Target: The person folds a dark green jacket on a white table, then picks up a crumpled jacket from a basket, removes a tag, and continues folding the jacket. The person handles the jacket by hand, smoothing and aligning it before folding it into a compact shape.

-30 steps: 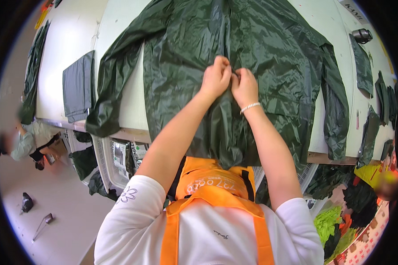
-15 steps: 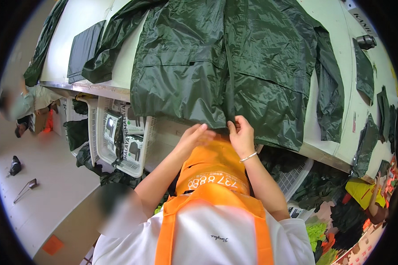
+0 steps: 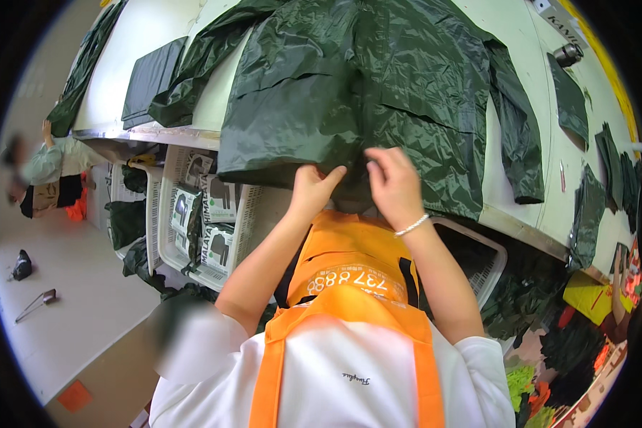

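Observation:
A shiny dark green rain jacket [image 3: 285,121] lies spread on the white table, its lower hem hanging over the near edge. My left hand [image 3: 314,189] is closed on the hem of the left front panel, whose dark underside shows in a fold. Just to the right, my right hand [image 3: 394,187] is close to the jacket's front opening, fingers bent. Motion blurs its fingers, and whether they pinch the fabric is unclear. The jacket's right sleeve [image 3: 513,135] stretches along the table.
Left of the jacket lies a folded dark green garment [image 3: 150,82]. Below the table edge, a white plastic basket [image 3: 165,242] holds packaged garments; another basket [image 3: 493,274] is on the right. A dark bottle [image 3: 568,54] lies far right. Another person [image 3: 57,167] is at the left.
My left hand has moved up from beside the hem and taken hold of it, lifting the left panel's edge. My right hand has moved up along the front opening.

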